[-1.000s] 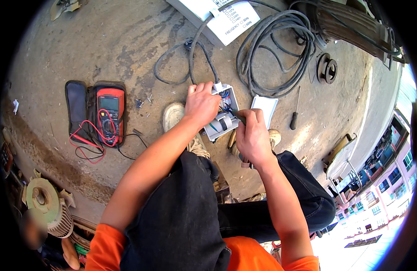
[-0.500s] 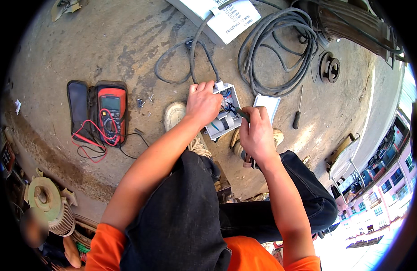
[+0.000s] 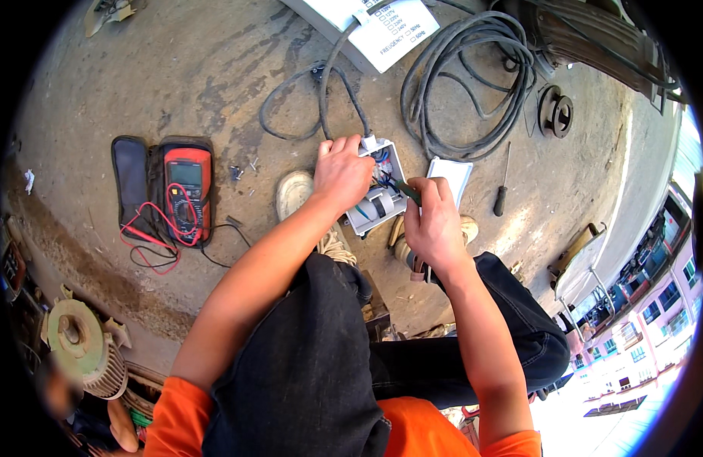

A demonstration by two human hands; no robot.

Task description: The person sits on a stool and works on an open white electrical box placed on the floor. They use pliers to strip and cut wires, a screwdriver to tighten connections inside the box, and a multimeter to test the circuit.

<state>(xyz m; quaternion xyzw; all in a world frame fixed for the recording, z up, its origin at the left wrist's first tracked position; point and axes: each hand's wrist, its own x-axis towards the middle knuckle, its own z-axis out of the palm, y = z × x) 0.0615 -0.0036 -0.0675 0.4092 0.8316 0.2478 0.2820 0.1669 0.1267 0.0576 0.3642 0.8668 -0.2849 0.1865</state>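
Note:
Between my shoes stands an uncovered pale grey electrical box point(image 3: 399, 162), with blue and dark wires point(image 3: 381, 157) and a grey cylinder point(image 3: 382, 204) inside. My left hand point(image 3: 342, 174) is closed over the box's left edge, beside the white cable fitting point(image 3: 370, 142) at its top; the fingertips are partly hidden. In my right hand point(image 3: 437, 228), fingers closed, is a dark green-handled tool point(image 3: 407, 192), its tip among the wires. The tool's exact kind is unclear. A white rectangular lid point(image 3: 452, 174) lies just right of the box.
A red multimeter point(image 3: 188, 175) with tangled leads lies in its case at left. Screws point(image 3: 252, 164) are scattered nearby. A screwdriver point(image 3: 501, 201) lies at right, below coiled black cable point(image 3: 420, 99). A white carton point(image 3: 397, 42) is ahead. Lower left, a person's arm point(image 3: 121, 426) shows near a motor point(image 3: 71, 327).
Both hands stay nearly where they were. The green-handled tool and the wires at its tip have shifted very slightly.

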